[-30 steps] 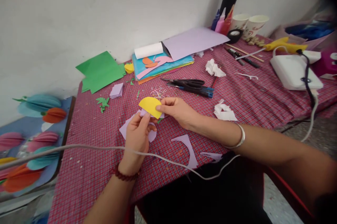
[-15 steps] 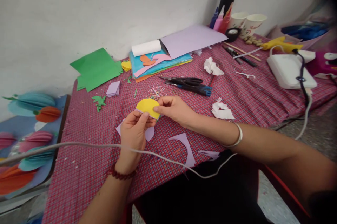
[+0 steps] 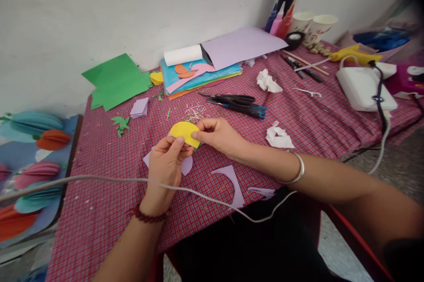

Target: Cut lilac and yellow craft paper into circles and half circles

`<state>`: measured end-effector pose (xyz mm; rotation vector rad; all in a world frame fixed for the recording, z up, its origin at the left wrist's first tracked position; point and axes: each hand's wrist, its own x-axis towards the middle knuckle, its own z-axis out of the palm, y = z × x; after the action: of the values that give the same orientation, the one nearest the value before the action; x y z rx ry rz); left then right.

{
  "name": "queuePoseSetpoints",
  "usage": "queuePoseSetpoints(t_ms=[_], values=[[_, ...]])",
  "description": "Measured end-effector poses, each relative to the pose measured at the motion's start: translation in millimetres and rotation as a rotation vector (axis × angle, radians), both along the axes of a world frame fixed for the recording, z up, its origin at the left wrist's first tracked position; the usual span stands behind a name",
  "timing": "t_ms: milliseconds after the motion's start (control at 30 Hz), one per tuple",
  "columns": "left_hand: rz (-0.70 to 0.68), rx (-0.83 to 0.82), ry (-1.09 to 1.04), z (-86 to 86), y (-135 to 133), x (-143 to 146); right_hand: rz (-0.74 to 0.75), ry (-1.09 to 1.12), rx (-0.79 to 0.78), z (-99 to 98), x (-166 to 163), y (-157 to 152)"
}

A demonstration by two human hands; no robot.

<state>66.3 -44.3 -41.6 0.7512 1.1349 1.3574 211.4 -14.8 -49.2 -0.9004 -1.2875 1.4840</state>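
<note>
Both hands hold a folded yellow paper half-circle (image 3: 184,132) just above the red checked tablecloth (image 3: 109,193). My left hand (image 3: 167,163) pinches its lower left edge with thumb and fingers closed. My right hand (image 3: 217,135) pinches its right edge. Pale purple paper (image 3: 186,166) shows under my left hand; whether the hand also holds it I cannot tell. A curved purple offcut (image 3: 232,182) lies on the cloth to the right of my left hand.
Black scissors (image 3: 236,102) lie behind my hands, beside white paper scraps (image 3: 279,137). A stack of coloured sheets (image 3: 198,77), green paper (image 3: 114,81), cups (image 3: 319,26), glue bottles and a white box (image 3: 364,88) line the back. A white cable (image 3: 99,180) crosses in front.
The hands and the yellow piece have hardly moved; the view has shifted slightly. My left fingers have closed a little further over the yellow paper's lower edge.
</note>
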Motion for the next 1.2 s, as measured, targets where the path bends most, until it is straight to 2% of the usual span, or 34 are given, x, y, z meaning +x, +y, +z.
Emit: queuePoseSetpoints(t_ms=[233,567,800,867,1033,1100,1200], values=[[0.018,-0.027,-0.039,1.9,0.7,2.4,0.002,-0.013,0.014,-1.4,0.0,0.8],[0.043,0.026,0.079,0.5,-1.6,2.3,-0.024,-0.109,0.101,0.3,1.3,1.1],[0.051,0.027,0.081,2.0,-3.4,2.5,-0.043,-0.176,0.129,-0.1,0.1,0.9],[0.051,0.049,0.081,1.8,-3.9,1.5,-0.042,-0.127,0.123,0.5,-1.1,0.7],[0.042,0.149,0.104,-1.4,-4.1,-2.1,0.057,0.203,0.067,4.2,-1.5,1.0],[0.044,0.186,0.104,-2.2,-3.3,-2.8,0.119,0.226,0.05,6.7,-0.2,1.0],[0.06,0.192,0.066,-1.6,-2.5,-2.8,0.162,0.125,0.075,10.2,1.7,0.3]])
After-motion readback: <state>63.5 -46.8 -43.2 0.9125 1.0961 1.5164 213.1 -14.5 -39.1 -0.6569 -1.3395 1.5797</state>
